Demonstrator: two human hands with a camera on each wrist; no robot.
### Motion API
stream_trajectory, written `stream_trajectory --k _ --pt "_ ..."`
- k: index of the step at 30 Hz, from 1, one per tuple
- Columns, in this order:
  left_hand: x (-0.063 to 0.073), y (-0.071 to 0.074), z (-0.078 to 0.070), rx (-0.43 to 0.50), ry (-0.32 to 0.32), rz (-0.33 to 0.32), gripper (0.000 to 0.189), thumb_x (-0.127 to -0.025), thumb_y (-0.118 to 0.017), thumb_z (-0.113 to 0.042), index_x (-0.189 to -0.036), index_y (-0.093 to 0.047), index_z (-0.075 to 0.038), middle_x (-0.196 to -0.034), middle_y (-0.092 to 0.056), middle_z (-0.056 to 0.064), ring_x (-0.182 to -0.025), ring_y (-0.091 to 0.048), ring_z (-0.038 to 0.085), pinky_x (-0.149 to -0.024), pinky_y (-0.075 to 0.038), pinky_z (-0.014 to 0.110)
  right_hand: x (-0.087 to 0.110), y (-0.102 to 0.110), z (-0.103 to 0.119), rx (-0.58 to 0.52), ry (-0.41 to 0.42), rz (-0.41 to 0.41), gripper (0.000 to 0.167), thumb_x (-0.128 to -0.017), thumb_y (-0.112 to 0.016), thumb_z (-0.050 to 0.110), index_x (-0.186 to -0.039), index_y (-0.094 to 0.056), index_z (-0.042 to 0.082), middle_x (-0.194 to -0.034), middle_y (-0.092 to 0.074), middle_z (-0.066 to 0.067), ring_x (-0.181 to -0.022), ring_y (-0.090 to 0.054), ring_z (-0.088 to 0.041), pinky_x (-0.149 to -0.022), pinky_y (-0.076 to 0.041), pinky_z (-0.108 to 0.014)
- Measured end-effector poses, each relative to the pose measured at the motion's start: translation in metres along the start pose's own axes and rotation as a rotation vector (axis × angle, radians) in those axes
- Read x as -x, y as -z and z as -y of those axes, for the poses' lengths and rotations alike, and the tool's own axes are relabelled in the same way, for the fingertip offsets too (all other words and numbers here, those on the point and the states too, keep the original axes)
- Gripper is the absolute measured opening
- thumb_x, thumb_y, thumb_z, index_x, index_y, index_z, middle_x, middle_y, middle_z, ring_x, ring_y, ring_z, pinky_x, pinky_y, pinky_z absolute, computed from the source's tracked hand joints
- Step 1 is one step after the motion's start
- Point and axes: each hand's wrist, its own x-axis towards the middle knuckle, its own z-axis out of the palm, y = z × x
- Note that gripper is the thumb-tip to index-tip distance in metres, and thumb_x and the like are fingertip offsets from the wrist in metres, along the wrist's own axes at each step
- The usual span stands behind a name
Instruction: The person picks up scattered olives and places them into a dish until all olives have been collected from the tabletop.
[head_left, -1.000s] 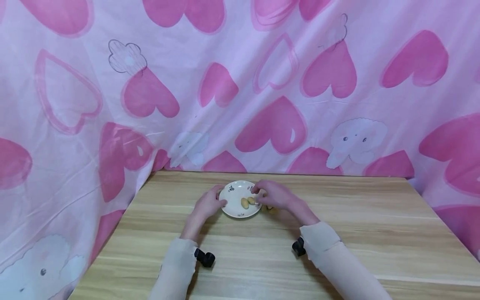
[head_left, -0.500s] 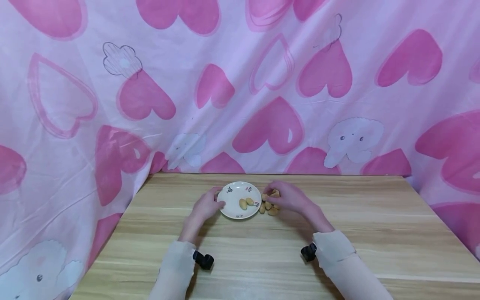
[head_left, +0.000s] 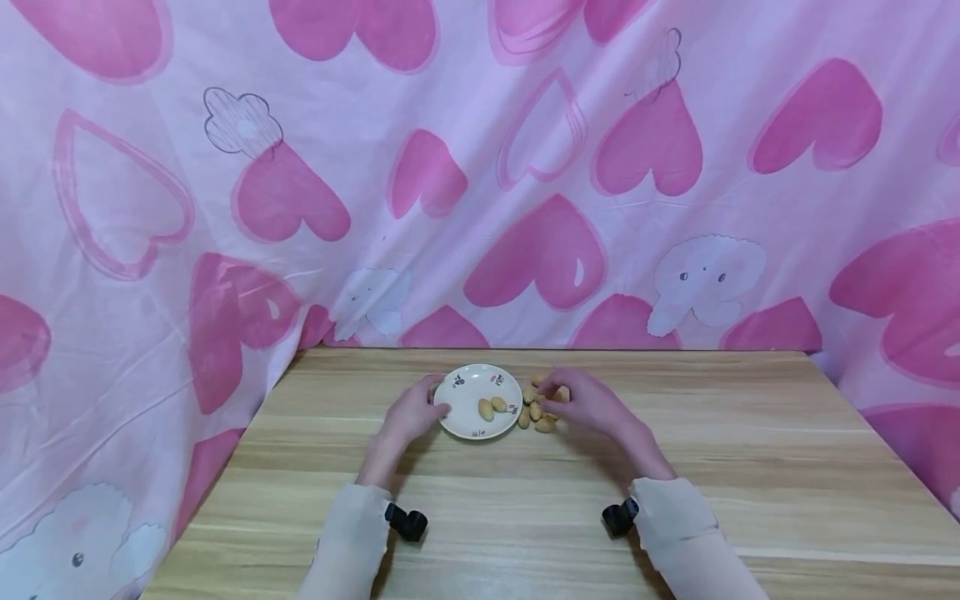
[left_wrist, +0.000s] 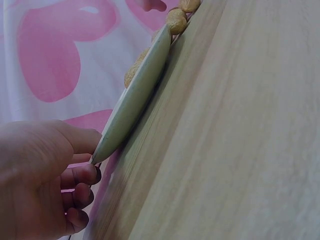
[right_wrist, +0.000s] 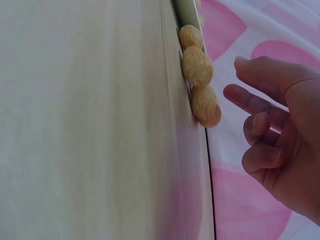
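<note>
A small white plate (head_left: pixel 468 417) with printed figures on its rim lies near the table's back edge. Two tan, wrinkled oval nuts (head_left: pixel 487 409) sit on its right half. My left hand (head_left: pixel 411 411) grips the plate's left rim; in the left wrist view its thumb (left_wrist: pixel 82 138) lies at the rim, with the other fingers curled below. Several similar nuts (right_wrist: pixel 197 66) lie in a pile on the table against the plate's right side. Over that pile hovers my right hand (head_left: pixel 588 402). The right wrist view shows its thumb and forefinger apart, holding nothing, other fingers loosely bent.
The wood-grain table (head_left: pixel 495 517) spreads in front of the plate and to both sides. Behind it and along its left side hangs a pink cloth (head_left: pixel 480 167) with hearts. A black wrist camera (head_left: pixel 407 522) is on the left sleeve, another (head_left: pixel 620 517) on the right.
My right hand has moved right, from the plate's right edge to over the pile, which now shows more. My left hand stays on the plate. The same two nuts stay on the plate.
</note>
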Motion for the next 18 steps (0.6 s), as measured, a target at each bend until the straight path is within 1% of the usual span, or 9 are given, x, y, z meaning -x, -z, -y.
stream_trajectory --k 2,5,9,14,18 --pt "-0.001 -0.001 0.001 -0.001 -0.003 0.0 0.059 -0.088 -0.07 -0.024 -0.143 -0.052 -0.013 -0.091 -0.063 0.005 -0.08 -0.056 0.018 -0.073 -0.045 0.034 0.002 0.001 -0.002 -0.005 0.0 0.002 0.016 -0.089 -0.073 0.018 -0.103 -0.073 0.013 -0.1 -0.071 0.0 -0.094 -0.062 -0.018 -0.083 -0.049 -0.037" --pt "0.0 0.0 0.002 -0.003 -0.005 -0.002 0.059 -0.088 -0.07 -0.023 -0.143 -0.052 -0.012 -0.088 -0.061 0.005 -0.077 -0.054 0.018 -0.069 -0.042 0.032 0.005 0.003 -0.005 -0.026 -0.019 0.016 0.016 -0.089 -0.071 0.017 -0.104 -0.073 0.013 -0.104 -0.07 -0.001 -0.095 -0.061 -0.018 -0.082 -0.05 -0.038" --pt "0.0 0.001 0.002 0.002 -0.009 -0.004 0.059 -0.087 -0.071 -0.022 -0.142 -0.052 -0.011 -0.087 -0.06 0.005 -0.077 -0.053 0.018 -0.068 -0.042 0.031 0.007 0.003 -0.008 -0.048 -0.062 0.04 0.016 -0.09 -0.071 0.017 -0.105 -0.073 0.014 -0.107 -0.069 0.0 -0.099 -0.061 -0.019 -0.084 -0.05 -0.038" --pt "-0.001 -0.001 0.001 0.012 -0.013 -0.001 0.059 -0.087 -0.071 -0.022 -0.142 -0.052 -0.012 -0.086 -0.06 0.004 -0.075 -0.053 0.018 -0.068 -0.041 0.031 0.008 0.002 -0.012 -0.054 -0.098 0.052 0.017 -0.09 -0.072 0.017 -0.106 -0.073 0.016 -0.109 -0.069 0.001 -0.104 -0.061 -0.019 -0.088 -0.051 -0.04" --pt "-0.001 -0.001 0.001 0.012 -0.004 -0.001 0.06 -0.087 -0.071 -0.022 -0.143 -0.052 -0.013 -0.086 -0.06 0.004 -0.074 -0.053 0.018 -0.067 -0.041 0.03 0.009 0.002 -0.014 -0.052 -0.099 0.06 0.018 -0.09 -0.072 0.017 -0.108 -0.073 0.015 -0.11 -0.069 -0.001 -0.105 -0.061 -0.02 -0.09 -0.05 -0.043"
